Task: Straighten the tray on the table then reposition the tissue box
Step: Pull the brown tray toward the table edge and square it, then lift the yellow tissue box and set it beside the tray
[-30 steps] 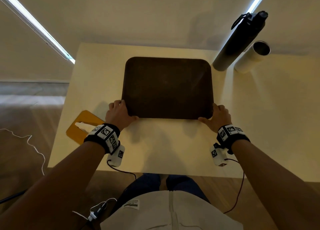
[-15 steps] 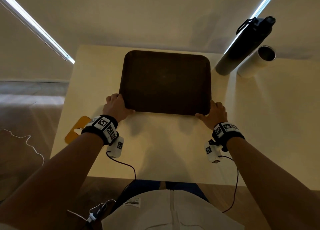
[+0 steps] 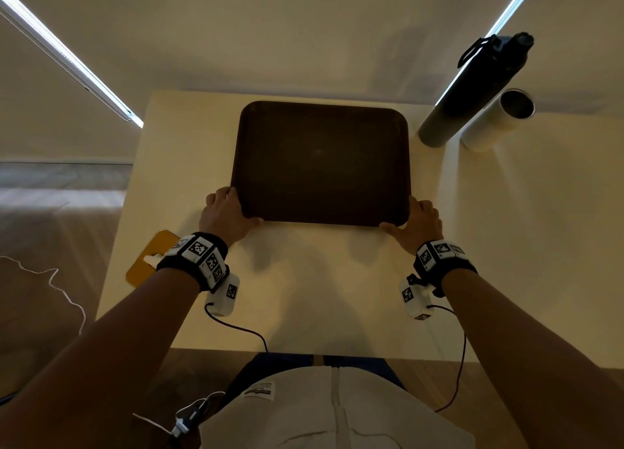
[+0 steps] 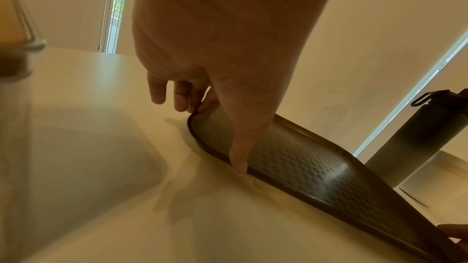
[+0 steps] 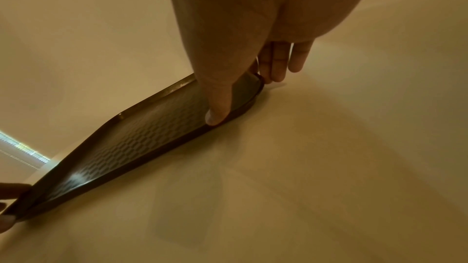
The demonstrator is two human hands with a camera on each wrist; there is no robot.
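A dark brown tray lies flat on the pale table, its edges about parallel to the table's. My left hand holds the near left corner, thumb along the near rim and fingers against the left side. At the near right corner my right hand grips the same way, thumb on the near rim of the tray. The tissue box, orange-topped with a white tissue, sits at the table's left edge, partly hidden behind my left wrist.
A tall dark bottle and a white tumbler stand just right of the tray's far right corner. The wall runs along the table's far edge. A white cable lies on the floor to the left.
Both hands have slid the tray away from me toward the far edge of the table, keeping their hold on its near corners. The tissue box has not moved.
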